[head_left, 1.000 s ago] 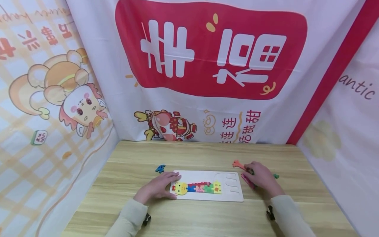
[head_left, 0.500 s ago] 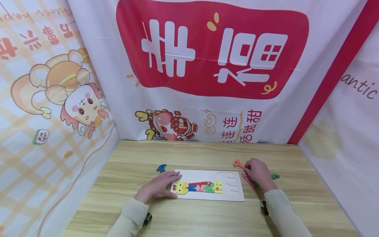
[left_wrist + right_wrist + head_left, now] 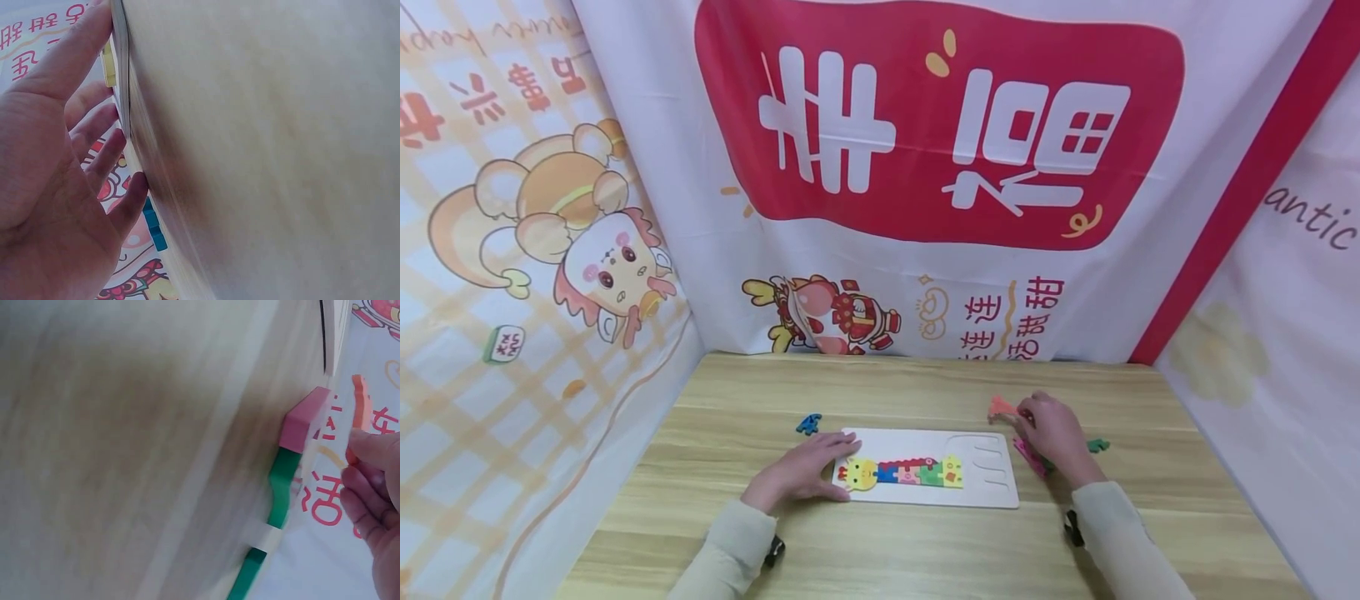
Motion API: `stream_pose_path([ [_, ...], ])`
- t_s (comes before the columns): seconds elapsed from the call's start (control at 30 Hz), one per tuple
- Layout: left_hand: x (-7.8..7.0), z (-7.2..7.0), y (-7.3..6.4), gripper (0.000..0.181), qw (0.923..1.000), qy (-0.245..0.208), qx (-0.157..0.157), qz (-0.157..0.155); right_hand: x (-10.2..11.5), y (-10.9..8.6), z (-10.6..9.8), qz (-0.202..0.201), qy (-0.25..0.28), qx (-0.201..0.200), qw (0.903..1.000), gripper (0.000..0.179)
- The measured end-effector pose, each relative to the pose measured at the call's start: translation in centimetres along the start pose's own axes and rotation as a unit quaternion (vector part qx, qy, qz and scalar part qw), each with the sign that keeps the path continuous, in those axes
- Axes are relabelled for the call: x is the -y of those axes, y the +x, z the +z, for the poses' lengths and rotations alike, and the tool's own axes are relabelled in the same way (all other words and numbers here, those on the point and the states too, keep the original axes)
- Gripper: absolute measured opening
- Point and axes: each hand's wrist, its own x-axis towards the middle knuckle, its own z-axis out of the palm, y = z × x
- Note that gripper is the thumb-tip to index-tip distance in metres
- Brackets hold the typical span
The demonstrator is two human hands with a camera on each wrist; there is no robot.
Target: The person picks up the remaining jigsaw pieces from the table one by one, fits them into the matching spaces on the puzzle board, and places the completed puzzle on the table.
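A pale puzzle board (image 3: 992, 492) lies on the table, with a giraffe puzzle (image 3: 917, 474) of coloured pieces set in it and bare outlined recesses toward its right end. My left hand (image 3: 801, 471) rests at the board's left end, fingers extended along the far corner and thumb at the near edge; the left wrist view shows its fingertips right at the board's edge (image 3: 122, 69). Thumb and fingers of my right hand (image 3: 1054, 432) pinch an orange puzzle piece (image 3: 360, 403), raised over the table beyond the board's right end.
Beneath my right hand lie a pink piece (image 3: 1030, 458) and a green piece (image 3: 284, 487). Another green piece (image 3: 1098, 446) sits farther right. A blue piece (image 3: 808, 424) lies beyond my left hand. Printed cloth (image 3: 925, 275) hangs behind the wooden table (image 3: 880, 554).
My right hand has taken hold of the orange piece and lifted it slightly away from the pink piece; the orange piece has turned. My left hand and the board stay in place.
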Motion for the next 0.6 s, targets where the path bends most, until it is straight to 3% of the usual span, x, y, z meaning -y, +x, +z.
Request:
stream_pose_path([
  [0.13,-0.2,-0.1,-0.1,0.088,0.9999,0.002,-0.002,0.010,0.4,-0.3,-0.4,-0.039,-0.010,-0.045,0.9982,0.016],
  [0.3,-0.4,-0.2,-0.1,0.089,1.0000,0.001,0.002,0.006,0.8,-0.6,-0.7,-0.065,-0.015,-0.072,0.9952,0.014],
  [0.6,-0.2,-0.2,0.0,0.090,1.0000,0.000,0.002,0.007,1.6,-0.8,-1.1,-0.068,-0.003,-0.075,0.9949,0.016],
])
